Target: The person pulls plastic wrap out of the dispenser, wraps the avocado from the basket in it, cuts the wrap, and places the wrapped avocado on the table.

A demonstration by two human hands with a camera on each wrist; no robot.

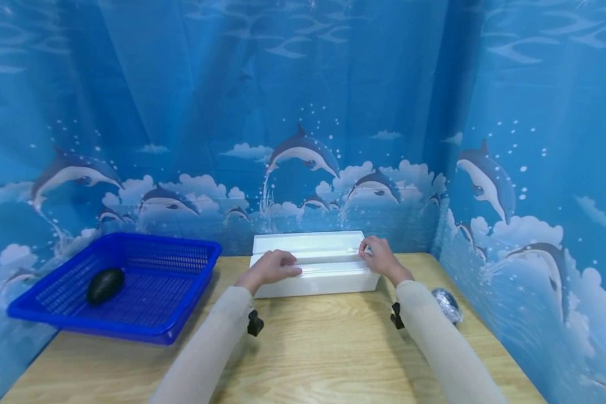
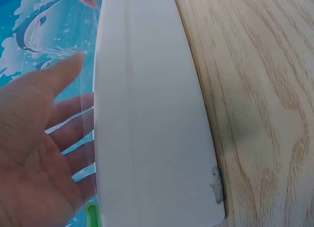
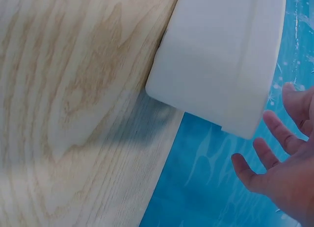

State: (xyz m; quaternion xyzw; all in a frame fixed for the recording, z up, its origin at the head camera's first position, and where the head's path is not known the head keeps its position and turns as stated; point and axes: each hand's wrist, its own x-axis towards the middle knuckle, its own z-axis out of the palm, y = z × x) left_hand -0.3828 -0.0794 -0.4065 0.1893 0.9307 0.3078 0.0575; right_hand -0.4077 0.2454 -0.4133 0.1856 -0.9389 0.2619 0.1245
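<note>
A long white box (image 1: 315, 283) stands on the table with its lid (image 1: 308, 242) raised at the back; it looks like a cling film dispenser. My left hand (image 1: 272, 266) is over its left part. In the left wrist view the thumb and fingers are spread and fairly straight, with the fingertips behind a clear strip at the box edge. A small green piece (image 2: 91, 214) shows beside that edge. At the right end is my right hand (image 1: 379, 255). The right wrist view shows its fingers loosely bent and apart, near the box corner, with nothing visible between them.
On the left, a blue plastic basket (image 1: 116, 331) holds a dark oval fruit (image 1: 105, 285) like an avocado. A foil-wrapped lump (image 1: 447, 306) lies by the right table edge, beyond my right forearm. A dolphin-print curtain (image 1: 303, 84) closes off the back and right.
</note>
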